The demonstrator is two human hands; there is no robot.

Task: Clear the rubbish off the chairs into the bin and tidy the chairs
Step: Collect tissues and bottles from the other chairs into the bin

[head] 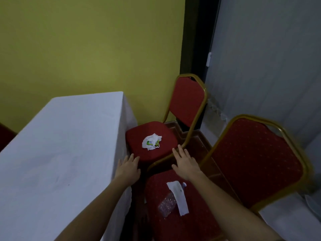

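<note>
- The left hand (128,166) and right hand (185,161) are both spread flat, palms down, fingers apart, gripping nothing.
- A crumpled tissue (151,141) with a green wrapper (151,143) in it lies on the far chair (152,146) seat, at 12 o'clock from the hands, just past the fingertips.
- The left hand hovers at that seat's near edge; the right is above the gap between the two seats.
- On the near chair (191,214), at 6 o'clock from the right hand, lie a paper strip (178,197) and a clear plastic piece (166,205), touching.
- The worktop (57,153), under a white cloth, borders both chairs at 9 o'clock; its hanging edge is just beside the far seat.
- Dark floor (198,145) shows between the chairs.
</note>
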